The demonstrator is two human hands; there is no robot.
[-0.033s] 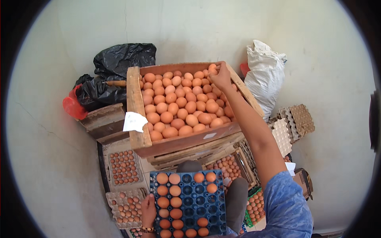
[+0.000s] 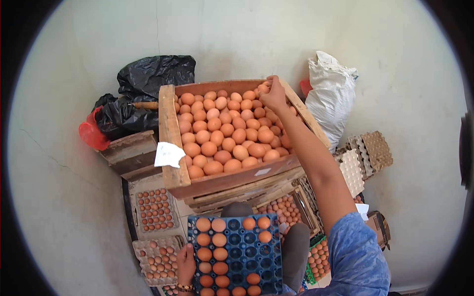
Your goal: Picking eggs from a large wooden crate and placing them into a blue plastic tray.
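My right hand (image 2: 275, 95) reaches into the far right corner of a wooden crate (image 2: 170, 129) heaped with brown eggs (image 2: 226, 130). Its fingers are closed around an egg (image 2: 263, 89) there; the grip is partly hidden by the hand itself. Close to my body, my left hand (image 2: 185, 265) grips the left edge of a blue plastic egg tray (image 2: 251, 264). Eggs fill two columns on the tray's left side. A few more sit at its upper right and lower right, with bare cups between them.
Black plastic bags (image 2: 155, 70) and a red plastic piece (image 2: 94, 132) lie left of the crate. A white sack (image 2: 332, 96) leans at the right, above stacked cardboard egg trays (image 2: 376, 150). Filled trays (image 2: 157, 209) and another egg crate (image 2: 281, 213) stand on the floor below.
The whole view has shifted very slightly. My right hand stays at the crate's far right corner, its fingers a little changed around the egg; my left hand keeps its hold on the tray.
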